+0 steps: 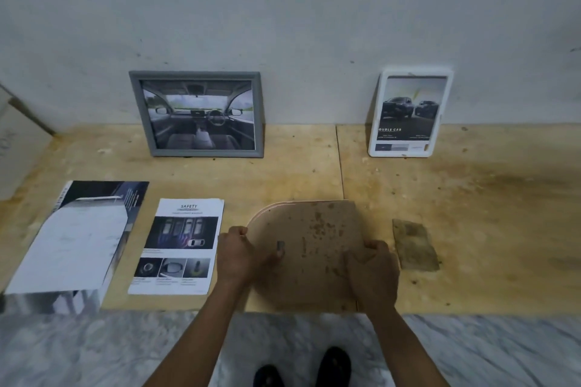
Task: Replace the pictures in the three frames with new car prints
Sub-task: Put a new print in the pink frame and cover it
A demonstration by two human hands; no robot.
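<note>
Three picture frames show: a grey frame (195,114) and a white frame (410,113), each holding one car print and leaning on the wall, and one arch-topped frame (309,256) lying face down. Two loose printed sheets lie flat, a safety sheet (179,245) and a larger brochure (75,242). One brown backing piece (415,244). Two hands, the left hand (239,256) and the right hand (374,276).

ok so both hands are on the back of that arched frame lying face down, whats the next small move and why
Probably turn the small metal clip aside with the left hand. The arched frame lies face down with its stained backing still on, the right hand steadying its edge, and the left fingers are already at that clip, so freeing the backing looks like the next step.
</note>
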